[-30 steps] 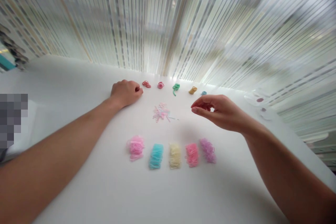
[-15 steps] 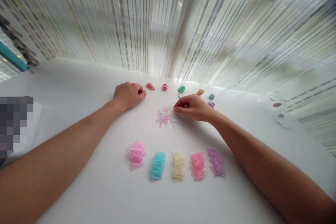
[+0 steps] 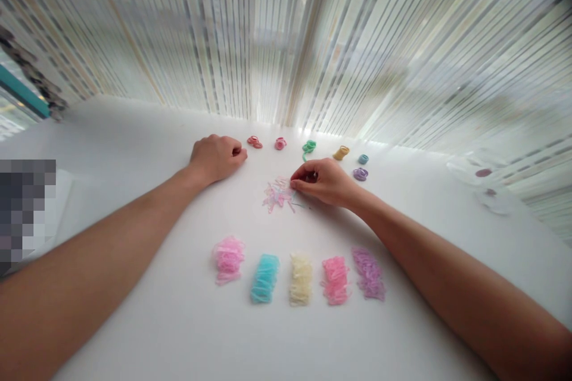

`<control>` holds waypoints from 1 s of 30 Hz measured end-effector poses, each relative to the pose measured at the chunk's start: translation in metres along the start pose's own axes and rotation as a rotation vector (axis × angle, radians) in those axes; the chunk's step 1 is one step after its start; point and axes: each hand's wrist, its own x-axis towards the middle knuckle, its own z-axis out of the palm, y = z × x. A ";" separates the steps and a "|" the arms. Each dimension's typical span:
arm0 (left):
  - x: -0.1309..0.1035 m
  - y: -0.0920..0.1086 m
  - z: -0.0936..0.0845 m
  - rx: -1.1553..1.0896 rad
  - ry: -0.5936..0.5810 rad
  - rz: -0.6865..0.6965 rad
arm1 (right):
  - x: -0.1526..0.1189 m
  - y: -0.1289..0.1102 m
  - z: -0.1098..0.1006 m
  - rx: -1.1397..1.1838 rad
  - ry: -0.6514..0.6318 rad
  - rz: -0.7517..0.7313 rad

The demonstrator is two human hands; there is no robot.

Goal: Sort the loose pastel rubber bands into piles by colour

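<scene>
Rt hand (image 3: 325,181) now at pastel pile (image 3: 277,195), prev. well apart

A smooth white desk (image 3: 223,339) fills the lower part of the view, its far edge running along the foot of a pale striped curtain (image 3: 192,41). The thin, sheer strips are mostly white and grey, with a few tan ones and some broken into dashes. Soft light comes through them, brightening the desk's far edge; blurred greenish shapes show behind, mainly toward the right. Past the far left corner, a dark, mottled border (image 3: 29,65) hangs beside a slanting teal bar (image 3: 22,92).
</scene>
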 end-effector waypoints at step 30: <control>0.000 0.001 0.000 -0.040 0.001 -0.003 | -0.004 -0.012 -0.020 -0.280 -0.055 -0.021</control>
